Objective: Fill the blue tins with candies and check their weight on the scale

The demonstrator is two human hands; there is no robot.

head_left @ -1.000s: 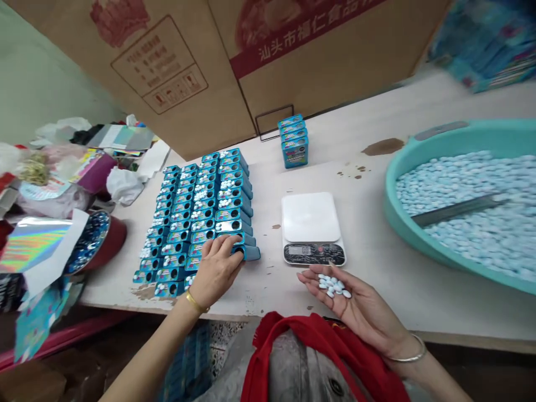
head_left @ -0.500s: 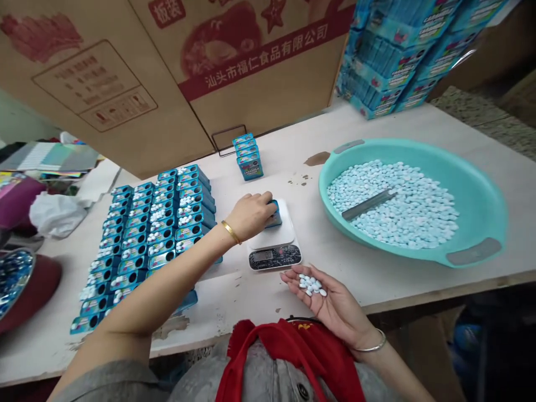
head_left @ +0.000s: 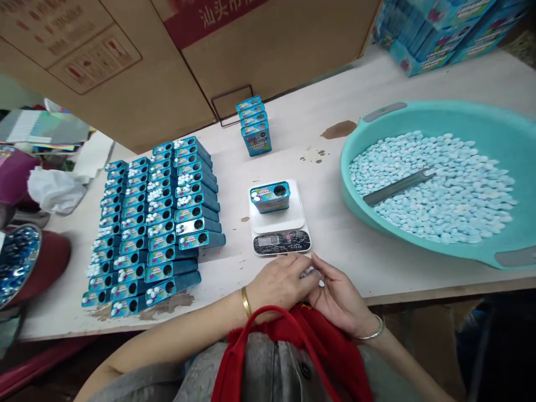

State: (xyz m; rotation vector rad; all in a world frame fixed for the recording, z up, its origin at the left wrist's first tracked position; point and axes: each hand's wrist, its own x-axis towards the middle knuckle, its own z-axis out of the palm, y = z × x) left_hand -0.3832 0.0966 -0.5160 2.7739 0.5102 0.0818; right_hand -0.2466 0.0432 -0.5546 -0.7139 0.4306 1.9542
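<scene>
Here, one tin (head_left: 270, 196) sits unfilled on the scale (head_left: 278, 219); your left hand (head_left: 281, 282) picks tablets (head_left: 312, 273) from your cupped right hand (head_left: 337, 298).

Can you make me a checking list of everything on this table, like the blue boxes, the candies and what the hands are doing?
Surface: pale table, brown stains near the middle and front-left edge.
Job's things: one blue tin on the white scale; rows of blue tins left of it; small stack of tins behind; teal basin of pale blue candies with a metal scoop.
Clutter: white bag, shiny papers, red bowl at left.
Hands: left hand reaches into the cupped right hand, which holds candies.
Cables: nothing seen.
Surroundings: cardboard cartons behind, blue packs top right.
</scene>
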